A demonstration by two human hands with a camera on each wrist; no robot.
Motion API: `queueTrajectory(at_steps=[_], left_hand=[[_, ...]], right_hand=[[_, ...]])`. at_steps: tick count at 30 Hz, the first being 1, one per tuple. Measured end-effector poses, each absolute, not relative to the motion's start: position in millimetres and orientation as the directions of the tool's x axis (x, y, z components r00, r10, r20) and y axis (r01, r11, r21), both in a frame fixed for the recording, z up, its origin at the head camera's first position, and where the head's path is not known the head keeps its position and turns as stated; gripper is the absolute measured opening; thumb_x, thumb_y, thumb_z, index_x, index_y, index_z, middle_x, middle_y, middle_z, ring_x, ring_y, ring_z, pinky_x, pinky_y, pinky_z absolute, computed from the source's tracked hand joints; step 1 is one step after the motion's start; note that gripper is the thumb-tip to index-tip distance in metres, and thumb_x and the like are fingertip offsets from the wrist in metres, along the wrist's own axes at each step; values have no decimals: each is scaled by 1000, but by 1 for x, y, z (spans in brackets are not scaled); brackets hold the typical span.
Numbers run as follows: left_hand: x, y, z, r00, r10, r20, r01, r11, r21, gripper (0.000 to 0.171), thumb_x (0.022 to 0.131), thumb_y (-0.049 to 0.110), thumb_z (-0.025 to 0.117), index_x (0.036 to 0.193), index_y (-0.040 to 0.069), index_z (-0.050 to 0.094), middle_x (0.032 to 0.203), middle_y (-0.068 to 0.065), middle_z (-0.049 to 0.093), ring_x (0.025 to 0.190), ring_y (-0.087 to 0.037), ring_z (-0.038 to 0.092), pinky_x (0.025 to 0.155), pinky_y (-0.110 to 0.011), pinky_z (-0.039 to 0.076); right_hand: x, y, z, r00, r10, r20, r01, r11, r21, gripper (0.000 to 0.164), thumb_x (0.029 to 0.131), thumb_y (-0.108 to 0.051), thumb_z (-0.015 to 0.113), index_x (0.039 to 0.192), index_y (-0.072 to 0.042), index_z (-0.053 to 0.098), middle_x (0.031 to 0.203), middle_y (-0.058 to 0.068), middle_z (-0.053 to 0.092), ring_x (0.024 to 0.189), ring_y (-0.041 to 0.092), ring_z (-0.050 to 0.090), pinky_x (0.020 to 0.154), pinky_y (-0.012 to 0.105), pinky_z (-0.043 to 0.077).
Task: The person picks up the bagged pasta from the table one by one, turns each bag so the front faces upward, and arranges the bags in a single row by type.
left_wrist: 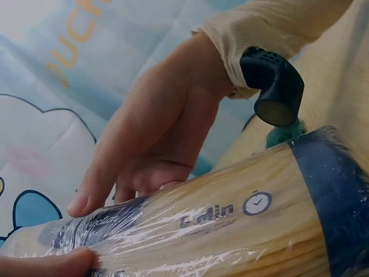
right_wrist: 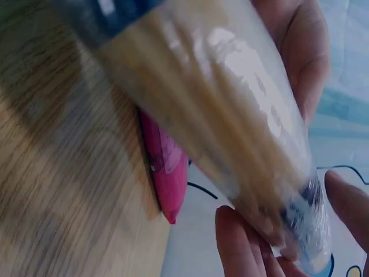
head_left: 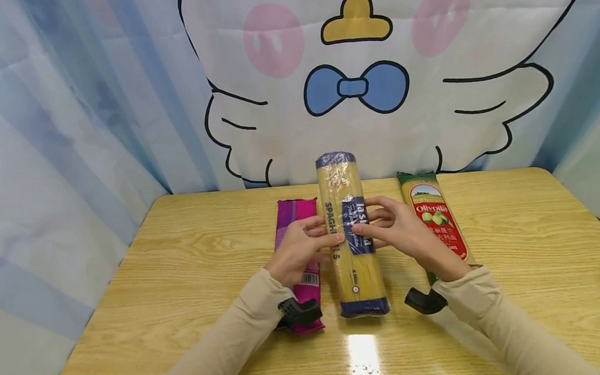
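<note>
Both hands hold a clear-wrapped spaghetti pack (head_left: 359,280) with dark blue ends and a blue label, in the middle of the head view. The left hand (head_left: 301,246) grips its left side, the thumb on the front. From the right side the right hand (head_left: 401,227) grips it, thumb on the label; its other fingers are partly hidden behind the pack. In the right wrist view the pack (right_wrist: 213,109) is above the tabletop. The left wrist view shows the pack's printed front (left_wrist: 207,216) with the right hand (left_wrist: 155,121) beyond it.
A magenta-purple pack (head_left: 287,215) lies on the wooden table (head_left: 189,268), left of the spaghetti and partly under the left arm. On the right lies a green-ended Olivoilà pasta pack (head_left: 436,217), partly covered by the right wrist. A printed curtain (head_left: 359,134) hangs behind the table.
</note>
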State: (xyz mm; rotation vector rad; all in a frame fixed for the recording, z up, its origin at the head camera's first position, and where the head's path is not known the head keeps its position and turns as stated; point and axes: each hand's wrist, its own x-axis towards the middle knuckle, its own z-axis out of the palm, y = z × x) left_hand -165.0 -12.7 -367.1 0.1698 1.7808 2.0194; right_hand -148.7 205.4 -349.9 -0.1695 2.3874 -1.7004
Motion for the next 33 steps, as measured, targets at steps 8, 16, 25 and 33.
queueTrajectory(at_steps=[8, 16, 25, 33], left_hand=[[-167, -15, -367, -888, 412, -205, -254, -69, 965, 58, 91, 5, 71, 143, 0, 47, 129, -20, 64, 95, -20, 71, 75, -32, 61], [-166, -12, -367, -896, 386, -220, -249, -27, 968, 68, 89, 8, 73, 148, -1, 40, 134, -21, 61, 107, -28, 69, 77, -35, 61], [-167, -7, -368, -899, 370, -233, -255, -11, 967, 67, 88, 10, 75, 146, 0, 43, 132, -20, 62, 104, -27, 70, 84, -42, 60], [-168, -2, -367, -905, 359, -227, -244, -4, 970, 64, 88, 9, 75, 145, 0, 46, 129, -19, 63, 101, -26, 71, 82, -40, 61]], right_hand=[[-150, 211, -353, -945, -276, -173, 76, 329, -941, 75, 93, -38, 70, 150, -5, 35, 136, 26, 56, 111, 31, 65, 87, 43, 60], [-149, 214, -356, -943, -276, -187, 104, 290, -951, 71, 92, -32, 72, 147, -3, 36, 133, 28, 56, 102, 29, 69, 82, 43, 61], [-147, 215, -353, -948, -260, -183, 102, 297, -949, 74, 92, -30, 72, 148, 0, 34, 137, 30, 52, 103, 29, 67, 82, 44, 61], [-147, 219, -350, -953, -241, -181, 97, 323, -941, 75, 93, -32, 71, 150, 0, 33, 140, 32, 49, 105, 31, 67, 81, 44, 61]])
